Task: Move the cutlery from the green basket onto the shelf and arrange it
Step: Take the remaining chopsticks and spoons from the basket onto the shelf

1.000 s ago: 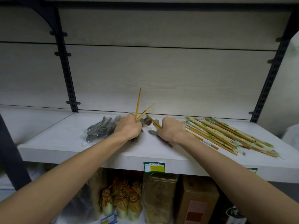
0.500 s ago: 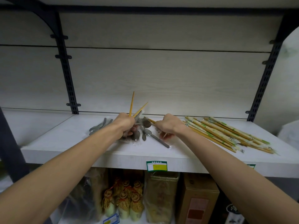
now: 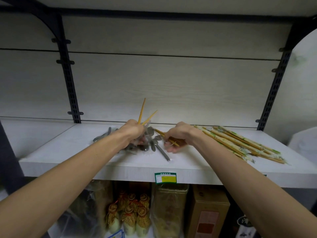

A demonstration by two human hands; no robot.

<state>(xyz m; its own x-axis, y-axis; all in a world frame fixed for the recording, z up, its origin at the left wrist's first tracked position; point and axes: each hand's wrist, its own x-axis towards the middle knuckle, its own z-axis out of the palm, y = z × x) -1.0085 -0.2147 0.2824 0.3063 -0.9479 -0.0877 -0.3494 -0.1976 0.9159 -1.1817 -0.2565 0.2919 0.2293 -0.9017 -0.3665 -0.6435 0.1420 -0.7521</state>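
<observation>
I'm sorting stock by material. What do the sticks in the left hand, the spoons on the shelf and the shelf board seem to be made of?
Chopsticks in the left hand: likely bamboo or wood, matte golden-tan, thin and tapered. Spoons: probably stainless steel, dull grey sheen, some seemingly in clear wrap. Shelf board: looks like pale wood-grain laminate; its core cannot be told.

In the middle of the white shelf [image 3: 72, 148], the left hand [image 3: 132, 133] grips two chopsticks [image 3: 141, 111] pointing up. The right hand [image 3: 178, 136] pinches more chopsticks [image 3: 159, 132] beside wrapped spoons [image 3: 152, 143]. Wrapped chopsticks [image 3: 240, 143] lie at right.
</observation>
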